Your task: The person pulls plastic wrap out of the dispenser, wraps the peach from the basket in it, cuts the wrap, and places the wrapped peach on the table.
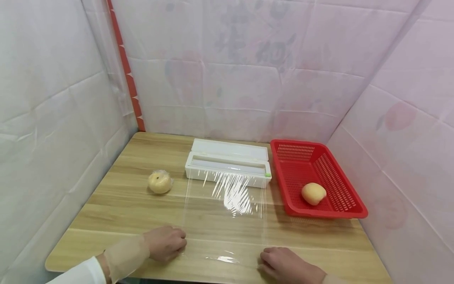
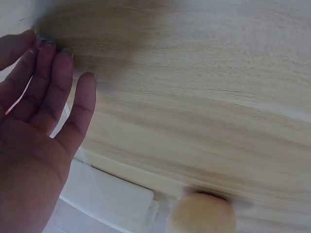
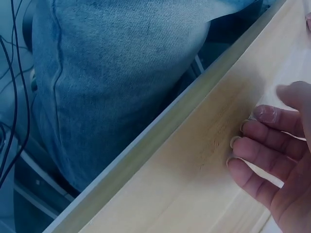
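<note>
A sheet of clear cling film (image 1: 223,221) runs from the white cling film box (image 1: 227,175) toward the table's front edge. Its near left corner is where my left hand (image 1: 166,242) is. In the left wrist view, the thumb and fingertips (image 2: 46,46) come together on a crumpled bit of film. At the near right corner is my right hand (image 1: 287,265). The right wrist view shows its fingers (image 3: 265,145) loosely bent at the tabletop, the thumb apart and film clinging to the index fingertip. A film-wrapped round yellow fruit (image 1: 160,182) sits left of the box.
A red plastic basket (image 1: 278,177) stands right of the box, holding one bare yellow fruit (image 1: 313,193). The box's lid (image 1: 229,149) lies back, raised. Pale cloth walls (image 1: 220,86) enclose the wooden table (image 1: 117,201). A jeans-clad leg (image 3: 121,63) is below the table's front edge.
</note>
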### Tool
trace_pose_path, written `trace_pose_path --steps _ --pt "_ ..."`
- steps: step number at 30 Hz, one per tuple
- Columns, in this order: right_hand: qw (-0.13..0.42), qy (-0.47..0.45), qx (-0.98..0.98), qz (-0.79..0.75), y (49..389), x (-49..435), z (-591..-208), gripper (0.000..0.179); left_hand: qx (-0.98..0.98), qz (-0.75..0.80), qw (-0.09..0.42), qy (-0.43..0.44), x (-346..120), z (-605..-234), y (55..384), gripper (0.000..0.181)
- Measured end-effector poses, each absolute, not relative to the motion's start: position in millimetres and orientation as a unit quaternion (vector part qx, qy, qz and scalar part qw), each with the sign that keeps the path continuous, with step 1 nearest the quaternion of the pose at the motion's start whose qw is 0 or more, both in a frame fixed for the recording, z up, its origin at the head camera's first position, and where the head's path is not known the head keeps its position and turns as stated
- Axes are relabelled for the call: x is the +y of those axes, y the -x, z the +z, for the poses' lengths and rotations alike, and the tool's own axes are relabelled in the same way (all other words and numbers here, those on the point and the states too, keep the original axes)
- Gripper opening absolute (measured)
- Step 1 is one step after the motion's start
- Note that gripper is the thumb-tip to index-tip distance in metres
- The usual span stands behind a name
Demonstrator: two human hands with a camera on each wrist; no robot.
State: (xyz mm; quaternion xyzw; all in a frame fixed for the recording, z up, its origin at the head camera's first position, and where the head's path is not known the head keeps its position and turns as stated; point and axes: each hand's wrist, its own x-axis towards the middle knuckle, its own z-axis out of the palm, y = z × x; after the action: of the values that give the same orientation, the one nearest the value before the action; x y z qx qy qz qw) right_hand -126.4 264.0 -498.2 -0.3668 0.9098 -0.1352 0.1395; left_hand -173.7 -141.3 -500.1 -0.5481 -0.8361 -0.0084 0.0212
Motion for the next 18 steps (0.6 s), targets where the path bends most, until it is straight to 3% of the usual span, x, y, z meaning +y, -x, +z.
trace_pose_path --steps 6,18 --pt "0.111 0.320 0.925 -0.172 132.2 257.7 -506.3 0.024 -0.879 -0.046 -0.112 0.462 -130.5 -496.0 178.4 0.028" --pt "0.158 0.225 0.943 -0.189 130.3 255.5 -507.2 0.031 -0.897 -0.126 -0.128 0.405 -129.7 -503.9 179.6 0.036"
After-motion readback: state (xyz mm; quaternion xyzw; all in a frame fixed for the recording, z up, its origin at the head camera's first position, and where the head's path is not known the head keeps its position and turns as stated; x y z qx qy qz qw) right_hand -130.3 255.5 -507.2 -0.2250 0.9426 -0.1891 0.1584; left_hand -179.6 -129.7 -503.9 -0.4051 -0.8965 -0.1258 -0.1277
